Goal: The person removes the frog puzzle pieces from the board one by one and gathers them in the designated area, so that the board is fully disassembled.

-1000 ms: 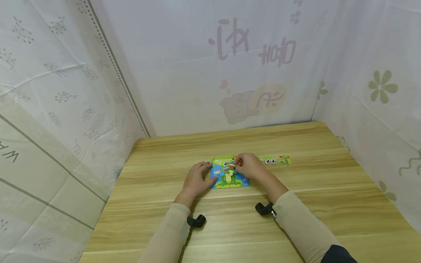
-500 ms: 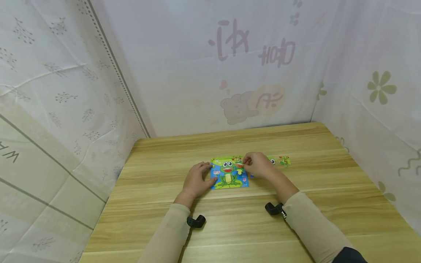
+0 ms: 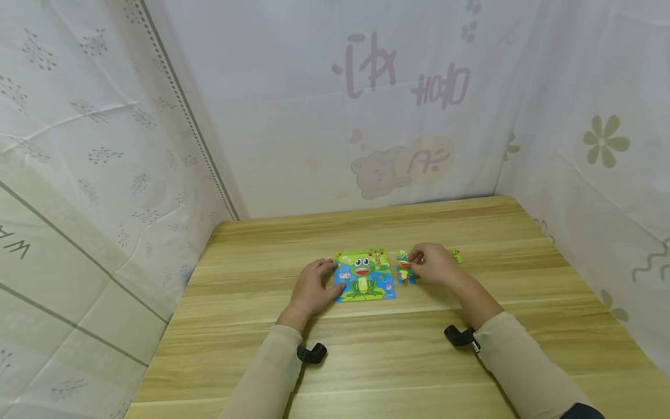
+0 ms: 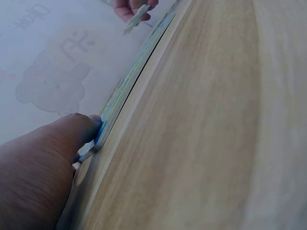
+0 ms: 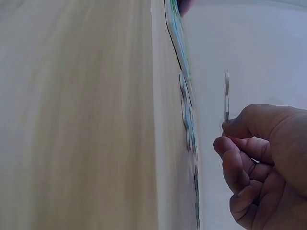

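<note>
A square frog puzzle (image 3: pixel 364 285) lies on the wooden table, its picture showing a green frog with big eyes. My left hand (image 3: pixel 312 289) rests at its left side, with the thumb (image 4: pixel 88 127) pressing on the near corner and the fingers at the far left edge. Off to the right, my right hand (image 3: pixel 435 265) pinches a thin puzzle piece (image 5: pixel 227 96) between thumb and forefinger, raised above the table. The left wrist view also shows this puzzle piece (image 4: pixel 136 19) in the fingers. Its picture is mostly hidden there.
Loose puzzle pieces (image 3: pixel 404 278) lie just right of the puzzle, below the right hand. Another loose piece (image 3: pixel 458 256) shows farther right, partly covered by that hand. A printed cloth (image 3: pixel 314 116) hangs behind the table (image 3: pixel 356 361).
My right hand has moved right, away from over the puzzle, carrying the puzzle piece and uncovering the frog's face and the puzzle's upper right corner. My left hand stays in place.
</note>
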A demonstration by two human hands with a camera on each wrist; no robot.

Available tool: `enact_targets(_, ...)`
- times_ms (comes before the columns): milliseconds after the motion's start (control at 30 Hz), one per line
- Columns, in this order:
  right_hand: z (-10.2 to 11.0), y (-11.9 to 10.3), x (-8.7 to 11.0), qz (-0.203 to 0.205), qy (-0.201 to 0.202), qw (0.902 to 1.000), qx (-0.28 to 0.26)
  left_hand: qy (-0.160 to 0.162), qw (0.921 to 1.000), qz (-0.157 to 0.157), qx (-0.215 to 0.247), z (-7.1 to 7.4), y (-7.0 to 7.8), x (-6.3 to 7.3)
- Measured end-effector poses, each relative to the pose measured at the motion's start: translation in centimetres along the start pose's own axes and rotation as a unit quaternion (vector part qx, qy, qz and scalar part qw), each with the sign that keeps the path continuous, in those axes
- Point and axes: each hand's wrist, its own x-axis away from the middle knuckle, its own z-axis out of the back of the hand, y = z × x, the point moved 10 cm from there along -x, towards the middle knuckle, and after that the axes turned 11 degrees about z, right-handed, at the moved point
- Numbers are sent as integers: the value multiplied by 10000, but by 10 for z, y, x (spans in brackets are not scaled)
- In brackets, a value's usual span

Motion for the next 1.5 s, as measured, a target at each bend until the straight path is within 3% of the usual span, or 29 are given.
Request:
enact_targets(600,23,43,33,-302,-67,9992,271,-5,9999,-42,104,2,2,1)
enact_targets(1500,23,49,41,-221,-141,9984,493,-8,10000,-25,61,1,1,1)
